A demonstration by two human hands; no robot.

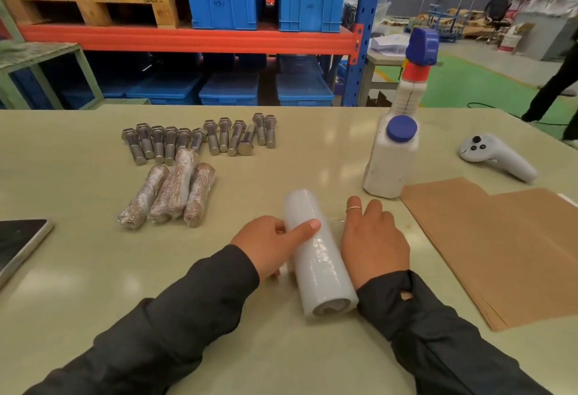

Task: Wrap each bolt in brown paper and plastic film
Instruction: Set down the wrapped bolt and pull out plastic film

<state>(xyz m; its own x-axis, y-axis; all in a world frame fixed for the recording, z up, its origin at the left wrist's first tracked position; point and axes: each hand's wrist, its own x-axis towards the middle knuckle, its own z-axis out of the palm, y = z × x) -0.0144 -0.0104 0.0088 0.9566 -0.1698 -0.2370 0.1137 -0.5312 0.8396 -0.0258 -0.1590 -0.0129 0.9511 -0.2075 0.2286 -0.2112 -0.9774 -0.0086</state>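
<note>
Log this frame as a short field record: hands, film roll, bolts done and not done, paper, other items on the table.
left hand: grips the film roll, thumb across its top
right hand: rests against the roll's other side, fingers spread on the table
film roll: lying on its side between both hands
wrapped bolts: four bundles, grouped left of the roll
bare bolts: a row of twelve beyond the bundles
brown paper: flat stack at right
other: spray bottle, controller, phone

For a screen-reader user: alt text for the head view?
Both hands, left and right, flank a film roll on a table. Behind lie bare bolts, four wrapped bolts, brown paper and a bottle.
</note>
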